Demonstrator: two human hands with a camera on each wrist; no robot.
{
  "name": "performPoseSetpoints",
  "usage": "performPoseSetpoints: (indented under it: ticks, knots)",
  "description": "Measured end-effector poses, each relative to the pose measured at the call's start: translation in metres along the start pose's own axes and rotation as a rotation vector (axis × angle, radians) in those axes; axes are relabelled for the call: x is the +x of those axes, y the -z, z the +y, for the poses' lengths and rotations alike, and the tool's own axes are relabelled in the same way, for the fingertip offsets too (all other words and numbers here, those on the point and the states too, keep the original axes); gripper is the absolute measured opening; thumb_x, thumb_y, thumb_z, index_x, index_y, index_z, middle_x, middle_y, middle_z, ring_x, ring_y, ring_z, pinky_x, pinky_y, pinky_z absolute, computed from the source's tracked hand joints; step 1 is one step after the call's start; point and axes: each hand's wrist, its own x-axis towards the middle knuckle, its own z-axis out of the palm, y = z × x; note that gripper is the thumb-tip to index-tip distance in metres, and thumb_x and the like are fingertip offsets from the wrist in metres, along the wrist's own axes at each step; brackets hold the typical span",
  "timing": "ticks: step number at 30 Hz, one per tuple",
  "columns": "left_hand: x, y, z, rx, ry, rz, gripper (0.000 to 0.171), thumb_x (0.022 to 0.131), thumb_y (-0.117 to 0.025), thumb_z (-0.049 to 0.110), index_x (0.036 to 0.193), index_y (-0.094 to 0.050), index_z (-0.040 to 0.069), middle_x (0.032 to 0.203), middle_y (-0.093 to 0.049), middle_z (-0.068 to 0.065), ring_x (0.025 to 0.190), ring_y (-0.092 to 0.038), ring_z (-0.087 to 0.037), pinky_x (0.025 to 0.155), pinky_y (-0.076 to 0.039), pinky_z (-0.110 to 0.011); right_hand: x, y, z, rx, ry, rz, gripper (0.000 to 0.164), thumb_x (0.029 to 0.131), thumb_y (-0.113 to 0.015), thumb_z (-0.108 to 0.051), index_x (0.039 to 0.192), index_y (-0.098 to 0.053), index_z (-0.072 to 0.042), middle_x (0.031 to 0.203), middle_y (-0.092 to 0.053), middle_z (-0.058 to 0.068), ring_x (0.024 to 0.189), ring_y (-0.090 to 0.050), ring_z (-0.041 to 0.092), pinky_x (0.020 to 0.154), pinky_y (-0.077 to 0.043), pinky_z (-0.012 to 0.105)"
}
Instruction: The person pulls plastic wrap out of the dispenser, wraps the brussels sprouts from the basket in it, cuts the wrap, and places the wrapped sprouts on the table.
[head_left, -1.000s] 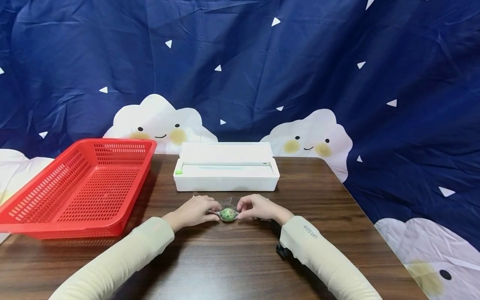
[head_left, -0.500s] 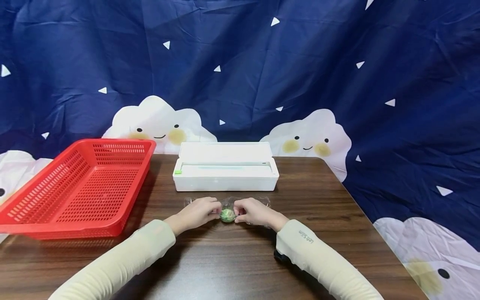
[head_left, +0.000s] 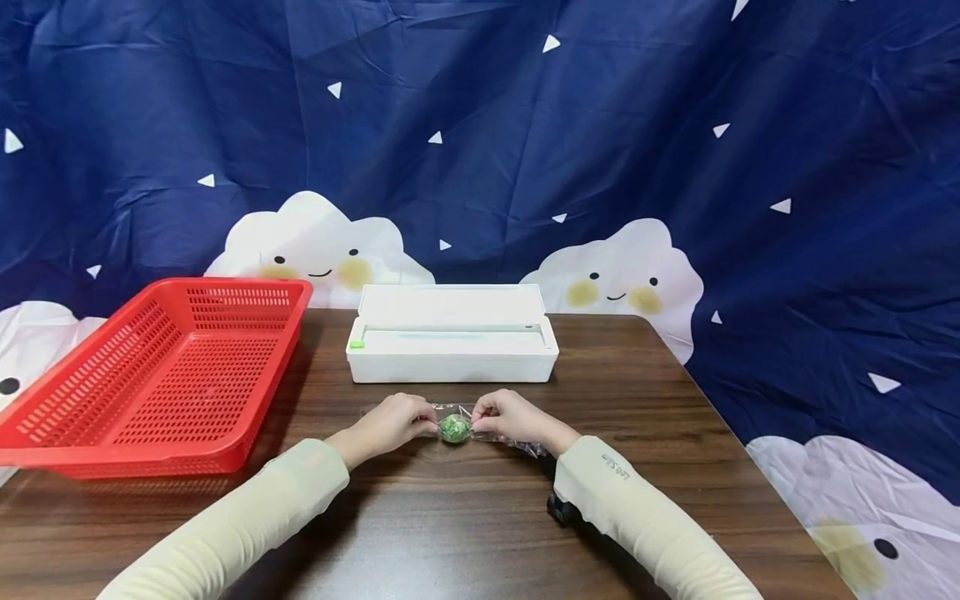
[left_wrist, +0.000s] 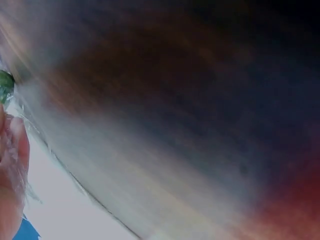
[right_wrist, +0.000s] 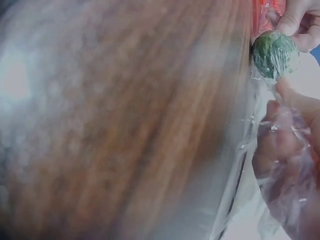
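Note:
A small round green vegetable, resembling a Brussels sprout (head_left: 454, 428), is wrapped in clear cling film (right_wrist: 295, 190) between my two hands, close over the table. My left hand (head_left: 397, 422) pinches the gathered film at the vegetable's left side. On the other side, thumb and fingers of my right hand (head_left: 519, 418) pinch the film right against it. In the right wrist view the green vegetable (right_wrist: 271, 54) shows tight, creased film, and loose film drapes over the right hand (right_wrist: 285, 150). The left wrist view catches only part of the left hand (left_wrist: 12, 175) and the vegetable's edge (left_wrist: 6, 86).
Behind the hands stands a white cling film dispenser (head_left: 450, 367) with its lid raised and a green tab at its left end. A large red plastic basket (head_left: 150, 457) occupies the table's left side. A blue cloud-patterned curtain (head_left: 480, 150) hangs behind the brown wooden table (head_left: 420, 533).
Both hands stay at the vegetable, their fingers shifting slightly on the film. The vegetable's visible side looks turned, and the loose film now trails to the right beneath the right hand.

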Motion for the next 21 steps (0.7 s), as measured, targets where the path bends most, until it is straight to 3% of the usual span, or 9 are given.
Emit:
performPoseSetpoints:
  ticks: [7,13,17,21]
  knots:
    - [-0.0008,-0.0015,-0.0044,0.0,0.007,-0.025,0.006,0.084,-0.067,0.015,0.079,-0.067,0.012,0.077,-0.059,0.008,0.068,-0.055,-0.004,0.063,-0.046,-0.024,0.0011,0.0022,0.0029,-0.058,0.058,-0.023,0.009,0.086,-0.065,-0.014,0.079,-0.063,-0.01,0.069,-0.054,-0.008,0.061,-0.045,0.005,0.058,-0.039,0.022]
    - [-0.0021,0.0006,-0.0046,-0.024,-0.002,-0.046,0.005,0.085,-0.066,0.014,0.082,-0.068,0.011,0.081,-0.061,0.005,0.073,-0.057,-0.006,0.066,-0.047,-0.025,-0.0013,0.0051,0.0044,-0.004,0.035,-0.087,0.014,0.081,-0.072,-0.022,0.083,-0.063,-0.011,0.074,-0.057,-0.006,0.062,-0.046,0.007,0.057,-0.041,0.022]
    - [-0.0031,0.0022,-0.0042,-0.038,0.002,-0.061,0.005,0.086,-0.065,0.016,0.083,-0.068,0.012,0.083,-0.06,0.006,0.074,-0.056,-0.006,0.068,-0.047,-0.025,-0.0031,0.0073,0.0041,-0.021,0.066,-0.099,0.017,0.078,-0.074,-0.02,0.086,-0.064,-0.009,0.081,-0.058,-0.005,0.071,-0.049,0.011,0.065,-0.043,0.025]
    - [-0.0045,0.0037,-0.0033,-0.063,0.02,-0.077,0.006,0.085,-0.066,0.021,0.085,-0.068,0.015,0.085,-0.059,0.008,0.074,-0.054,-0.004,0.068,-0.046,-0.025,-0.0029,0.0078,0.0069,-0.065,0.116,-0.081,0.009,0.08,-0.072,-0.016,0.086,-0.069,-0.009,0.083,-0.058,-0.006,0.077,-0.05,0.01,0.069,-0.043,0.026]
